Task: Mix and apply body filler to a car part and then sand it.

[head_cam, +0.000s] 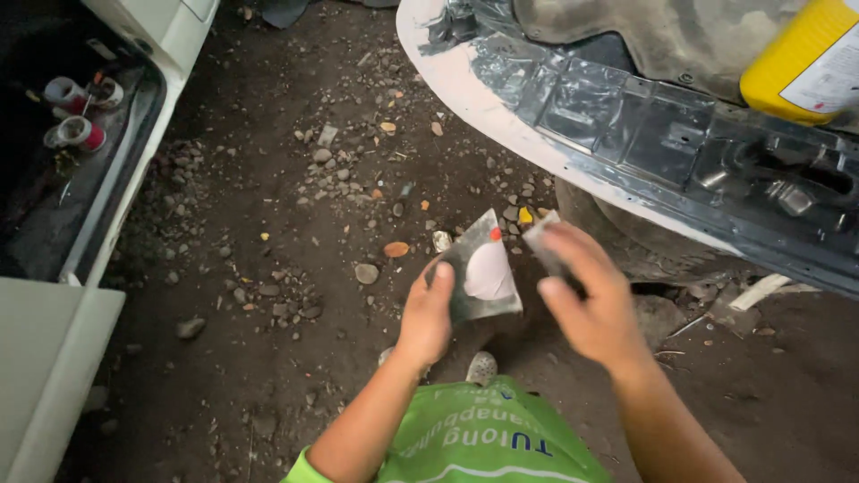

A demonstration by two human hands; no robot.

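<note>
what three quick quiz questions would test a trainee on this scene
1. True or false: the left hand holds a flat grey sheet with a pale patch on it.
2. Which hand's object is too blurred to tell clearly?
3. The yellow container rests on: A) the dirt ground B) the white car panel C) a shoe.

Key: 1 true. 2 the right hand, gripping a small grey piece. 3 B.
</note>
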